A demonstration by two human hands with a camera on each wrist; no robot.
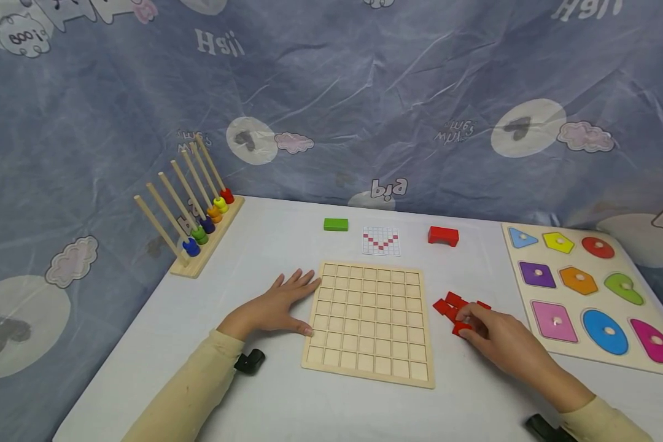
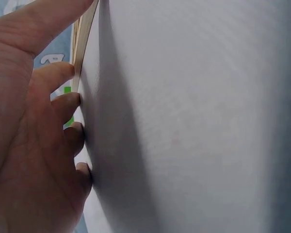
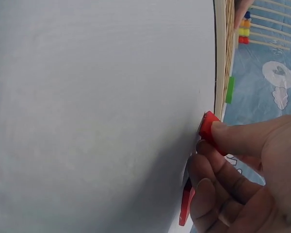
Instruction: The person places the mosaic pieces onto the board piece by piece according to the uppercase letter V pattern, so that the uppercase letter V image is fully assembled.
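Note:
A pale wooden grid board with raised square cells lies flat on the table. Along its left edge my left hand rests with fingers spread, thumb and a fingertip touching the frame; the left wrist view has the same hand beside the board's edge. To the right of the board, red square tiles lie in a loose cluster. Over them is my right hand. In the right wrist view, thumb and fingers of that hand pinch a red tile; another red tile lies below the fingers.
Behind the board are a green block, a pattern card with a red V, and a red arch block. A wooden peg rack with coloured beads stands at left. A shape puzzle board lies at right.

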